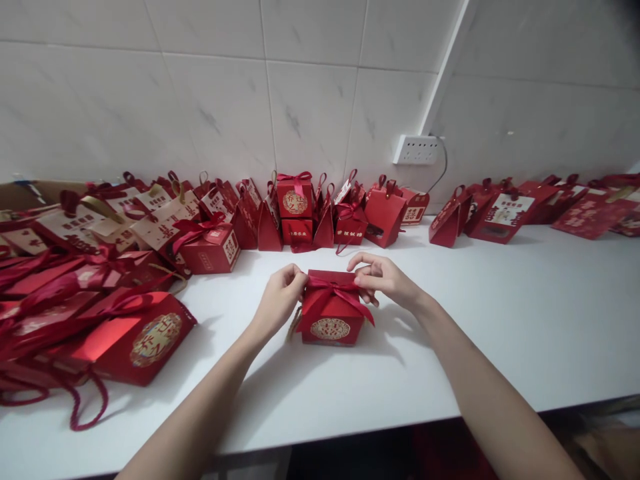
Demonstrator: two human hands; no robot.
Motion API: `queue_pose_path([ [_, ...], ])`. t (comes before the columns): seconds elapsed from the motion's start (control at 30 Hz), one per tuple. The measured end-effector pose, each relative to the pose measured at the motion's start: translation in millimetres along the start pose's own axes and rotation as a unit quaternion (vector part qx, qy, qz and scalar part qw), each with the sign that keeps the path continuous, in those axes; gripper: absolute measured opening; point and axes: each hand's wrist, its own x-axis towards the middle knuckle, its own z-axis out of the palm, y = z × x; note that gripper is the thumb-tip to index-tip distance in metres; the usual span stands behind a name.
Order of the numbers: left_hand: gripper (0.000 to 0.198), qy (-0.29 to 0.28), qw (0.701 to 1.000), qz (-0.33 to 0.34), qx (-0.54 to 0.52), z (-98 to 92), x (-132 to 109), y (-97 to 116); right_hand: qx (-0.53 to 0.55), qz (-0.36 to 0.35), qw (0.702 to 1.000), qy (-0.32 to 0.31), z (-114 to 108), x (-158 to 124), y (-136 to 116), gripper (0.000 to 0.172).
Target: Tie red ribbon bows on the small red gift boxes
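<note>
A small red gift box point(320, 329) with a round gold emblem stands upright on the white table in front of me. A red ribbon bow point(334, 288) is tied across its upper part. My left hand point(285, 292) pinches the bow's left loop at the box's upper left edge. On the other side, my right hand point(384, 280) pinches the right loop between thumb and fingers, its other fingers loosely curled. Thin cord ends hang at the box's left side.
Several red gift boxes point(209, 248) crowd the left side, with a larger box point(145, 340) nearest me and a looped rope handle point(90, 417). A row of boxes lines the tiled wall. The white table point(500, 300) ends along a front edge. A power strip point(416, 150) hangs on the wall.
</note>
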Motion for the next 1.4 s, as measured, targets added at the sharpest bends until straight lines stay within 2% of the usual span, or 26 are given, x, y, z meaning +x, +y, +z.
queue_pose_path([
  [0.1,0.023,-0.011,1.0,0.001,0.006,0.5,-0.6,-1.4,-0.01,0.003,1.0,-0.01,-1.5,-0.1,0.1,0.02],
  [0.27,0.024,0.051,0.998,0.02,0.022,1.3,1.3,-8.7,-0.016,-0.041,0.999,0.025,-3.6,5.6,11.5,0.016],
  [0.4,0.025,0.095,0.995,0.006,0.043,4.7,1.4,-12.4,0.053,-0.05,0.997,0.041,-1.8,13.4,24.3,0.02],
  [0.53,0.025,0.109,0.993,0.008,0.041,7.8,2.3,-15.8,0.13,-0.048,0.989,0.044,1.7,18.5,27.9,0.026],
  [0.8,0.025,0.092,0.995,0.028,0.01,8.1,5.8,-24.6,0.21,-0.024,0.975,0.072,2.5,19.6,33.1,0.031],
  [1.0,0.028,0.049,0.999,0.006,-0.025,2.0,6.3,-20.2,0.125,-0.015,0.989,0.083,-10.9,20.6,40.9,0.026],
  [1.07,0.03,0.046,0.998,0.011,-0.045,0.7,6.7,-19.0,0.09,-0.053,0.993,0.062,-16.0,19.1,41.5,0.041],
  [1.13,0.03,0.05,0.997,0.011,-0.06,0.9,7.3,-18.9,0.034,-0.073,0.997,0.016,-17.5,15.4,39.6,0.069],
  [1.23,0.028,0.054,0.996,0.004,-0.073,2.3,8.2,-20.3,-0.084,-0.038,0.995,-0.046,-11.2,8.4,34.3,0.11],
  [1.3,0.026,0.064,0.995,0.012,-0.072,2.9,8.3,-21.0,-0.129,-0.026,0.99,-0.047,-3.3,6.3,32.8,0.119],
  [1.4,0.022,0.102,0.993,0.047,-0.049,3.2,6.1,-19.9,-0.164,-0.068,0.984,-0.003,8.4,8.8,36.6,0.117],
])
